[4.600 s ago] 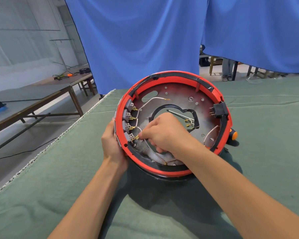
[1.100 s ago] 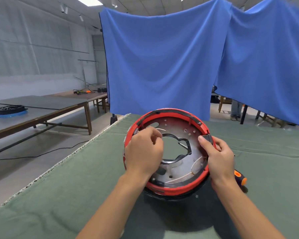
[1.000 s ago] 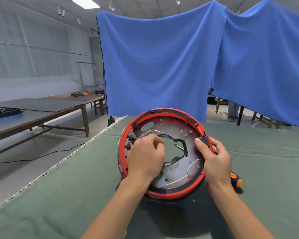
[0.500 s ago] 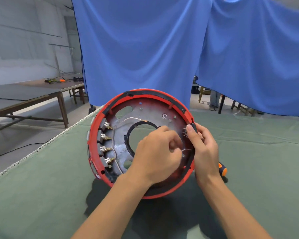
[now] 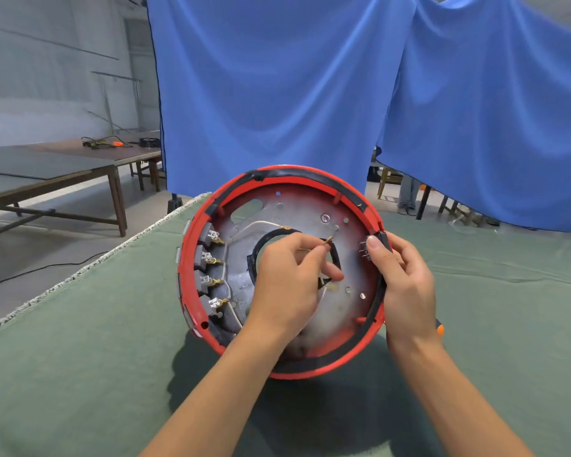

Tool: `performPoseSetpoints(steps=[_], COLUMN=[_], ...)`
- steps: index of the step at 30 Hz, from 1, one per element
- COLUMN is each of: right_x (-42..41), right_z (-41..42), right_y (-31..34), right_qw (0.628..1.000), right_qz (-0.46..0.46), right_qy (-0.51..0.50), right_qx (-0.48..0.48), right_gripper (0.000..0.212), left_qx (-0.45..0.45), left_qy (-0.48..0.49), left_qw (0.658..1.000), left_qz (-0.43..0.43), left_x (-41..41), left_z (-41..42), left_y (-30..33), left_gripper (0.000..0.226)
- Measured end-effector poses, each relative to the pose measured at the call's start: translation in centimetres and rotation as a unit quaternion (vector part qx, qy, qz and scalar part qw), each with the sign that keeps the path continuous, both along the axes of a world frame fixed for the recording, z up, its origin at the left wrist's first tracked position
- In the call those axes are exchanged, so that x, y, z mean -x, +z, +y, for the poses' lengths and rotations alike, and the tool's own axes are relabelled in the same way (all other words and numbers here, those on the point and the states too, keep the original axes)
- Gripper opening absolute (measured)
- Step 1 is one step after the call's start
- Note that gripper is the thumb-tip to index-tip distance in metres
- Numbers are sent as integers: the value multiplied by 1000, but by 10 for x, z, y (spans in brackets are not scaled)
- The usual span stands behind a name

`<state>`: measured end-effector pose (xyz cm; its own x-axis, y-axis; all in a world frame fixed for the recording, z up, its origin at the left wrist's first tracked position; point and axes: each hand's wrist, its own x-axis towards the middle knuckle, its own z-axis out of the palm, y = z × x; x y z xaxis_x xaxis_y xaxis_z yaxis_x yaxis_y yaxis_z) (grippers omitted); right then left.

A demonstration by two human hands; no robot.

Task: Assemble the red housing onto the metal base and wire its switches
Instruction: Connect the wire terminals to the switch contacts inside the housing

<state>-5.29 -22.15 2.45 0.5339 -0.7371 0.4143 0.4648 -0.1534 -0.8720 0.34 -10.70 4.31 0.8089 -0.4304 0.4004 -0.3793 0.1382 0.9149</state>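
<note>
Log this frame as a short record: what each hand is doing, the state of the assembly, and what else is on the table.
left hand: pinches a wire end over the metal base
right hand: grips the red housing at its right rim, thumb by a black switch
assembly: tilted up on the green cloth, open side facing the camera
left-side switches: four in a row, white wires attached
other: orange tool handle mostly hidden behind the right wrist

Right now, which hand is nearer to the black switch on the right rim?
Right. The right hand touches the black switch; the left hand pinches a wire terminal over the plate centre.
</note>
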Motion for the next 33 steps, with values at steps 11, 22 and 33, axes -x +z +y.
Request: performPoseSetpoints(steps=[11, 22, 33], right_x=[-1, -1, 0], right_z=[-1, -1, -1], right_y=[-2, -2, -2], right_qw=[1000, 1000, 1000], right_qz=[4, 8, 4], right_qy=[-21, -25, -4], right_qx=[0, 5, 10], right_gripper=[13, 16, 15], left_qx=[59, 72, -16], left_qy=[-105, -134, 11], left_qw=[968, 954, 998], left_qz=[222, 260, -65], left_x=[-4, -8, 4], left_z=[9, 12, -7], left_y=[12, 11, -12], left_gripper=[22, 20, 6])
